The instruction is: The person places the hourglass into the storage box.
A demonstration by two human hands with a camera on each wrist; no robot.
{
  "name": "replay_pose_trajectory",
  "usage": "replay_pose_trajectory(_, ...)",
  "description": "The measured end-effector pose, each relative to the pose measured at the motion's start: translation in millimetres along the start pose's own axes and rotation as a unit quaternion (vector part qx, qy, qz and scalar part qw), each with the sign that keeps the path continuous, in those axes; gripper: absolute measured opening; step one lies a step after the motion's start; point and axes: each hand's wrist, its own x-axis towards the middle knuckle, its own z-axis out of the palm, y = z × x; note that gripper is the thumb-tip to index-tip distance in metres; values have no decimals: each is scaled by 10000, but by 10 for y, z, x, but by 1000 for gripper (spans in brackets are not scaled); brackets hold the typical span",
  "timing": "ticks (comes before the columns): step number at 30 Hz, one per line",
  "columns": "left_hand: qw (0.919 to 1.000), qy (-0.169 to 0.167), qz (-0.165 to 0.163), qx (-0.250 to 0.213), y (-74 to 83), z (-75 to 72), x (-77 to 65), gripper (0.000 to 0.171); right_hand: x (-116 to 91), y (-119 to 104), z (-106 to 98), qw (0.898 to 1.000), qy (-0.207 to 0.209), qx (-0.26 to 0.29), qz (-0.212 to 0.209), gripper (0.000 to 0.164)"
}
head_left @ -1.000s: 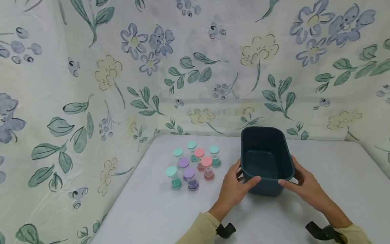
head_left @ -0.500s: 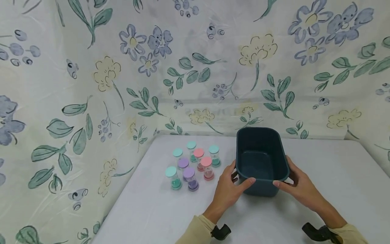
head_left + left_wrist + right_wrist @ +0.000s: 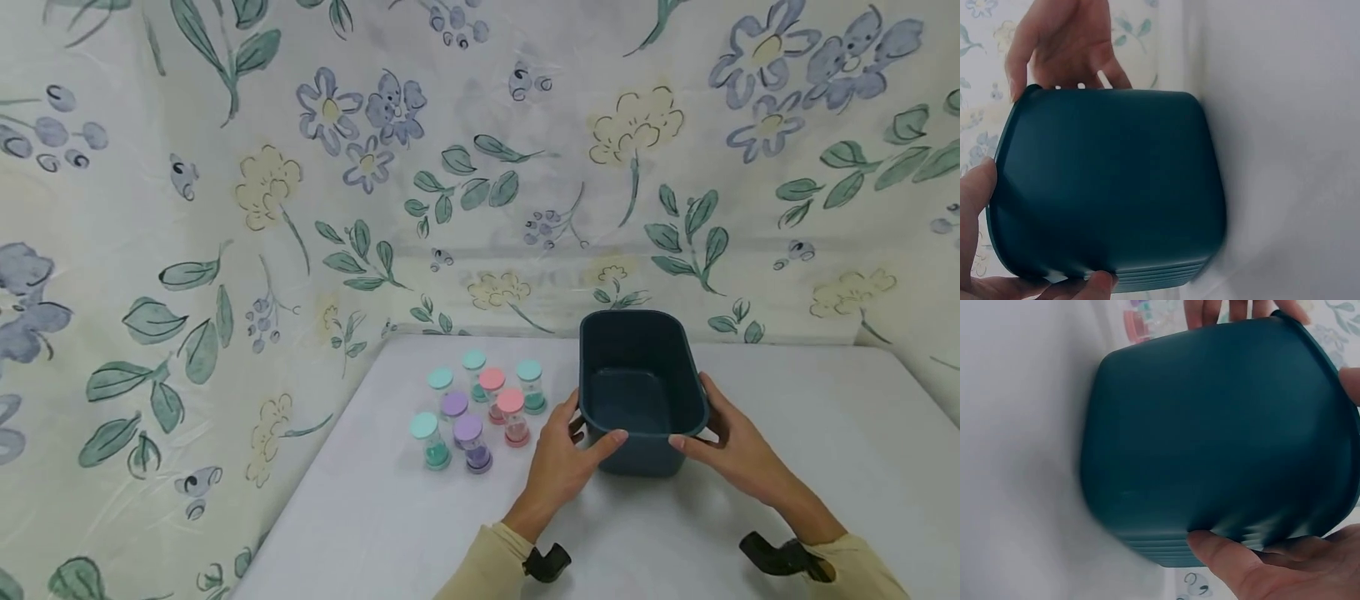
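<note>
A dark teal plastic bin stands on the white table, its open top facing up and nothing inside. My left hand grips its left side, thumb over the near rim and fingers along the wall. On the opposite side my right hand holds it the same way, thumb at the near right corner. Both wrist views look at the bin's smooth wall, with fingers pressed against its ribbed side.
Left of the bin stands a group of small sand timers with mint, pink and purple caps. A flower-patterned cloth hangs behind the white table and along its left side.
Both hands have shifted the bin a little to the left, toward the sand timers, most of it in the first half second. The timers stay where they were.
</note>
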Motion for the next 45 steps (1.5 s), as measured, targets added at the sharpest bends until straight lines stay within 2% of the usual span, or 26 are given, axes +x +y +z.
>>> replay_pose_trajectory(9, 10000, -36, -49, 7, 13, -3, 6, 88, 7, -11, -2, 10000, -2, 30, -47, 104)
replay_pose_trajectory(16, 10000, -71, -1, -32, 38, 1, 5, 85, 5, -52, -7, 9998, 109, -24, 175, 112)
replay_pose_trajectory(23, 9999, -87, -97, 84, 65, -28, -7, 88, 9, -93, 0, 9997, 104, 126, 189, 110)
replay_pose_trajectory(31, 9991, -365, -117, 206, 62, -92, 48, 85, 28, -107, 5, 9995, 154, 198, 211, 109)
replay_pose_trajectory(34, 9983, -478, -134, 291, 60, -125, 58, 84, 32, -96, 17, 9992, 161, 268, 252, 109)
replay_pose_trajectory(40, 9967, -498, -117, 623, 66, -236, 20, 83, 40, -68, 37, 9989, 168, 319, 298, 110)
replay_pose_trajectory(42, 9963, -489, -76, 705, 68, -302, -6, 81, 42, -59, 38, 9988, 150, 345, 309, 110)
replay_pose_trajectory(45, 9968, -456, 169, 639, 88, -449, -42, 72, 44, -60, 35, 9988, 111, 361, 327, 111)
